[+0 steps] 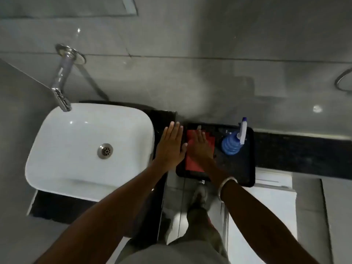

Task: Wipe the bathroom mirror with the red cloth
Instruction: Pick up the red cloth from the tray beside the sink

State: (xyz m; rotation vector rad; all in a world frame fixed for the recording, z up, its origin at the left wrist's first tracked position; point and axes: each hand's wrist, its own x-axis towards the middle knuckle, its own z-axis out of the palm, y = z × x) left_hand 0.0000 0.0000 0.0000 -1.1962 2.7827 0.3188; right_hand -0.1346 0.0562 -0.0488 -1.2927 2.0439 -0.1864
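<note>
A folded red cloth (192, 164) lies in the left half of a black tray (247, 168) on the dark counter. My right hand (201, 147) rests flat on the cloth, fingers spread and pointing toward the wall. My left hand (171, 145) hovers flat and open just left of the tray, over the counter beside the basin, holding nothing. Only the mirror's lower corner (131, 4) shows, at the top edge of the view on the grey tiled wall.
A blue spray bottle (233, 143) with a white trigger stands in the tray's right half. A white basin (89, 149) with a chrome wall tap (61, 86) sits to the left. The dark counter (304, 149) runs on to the right. My feet show on the floor below.
</note>
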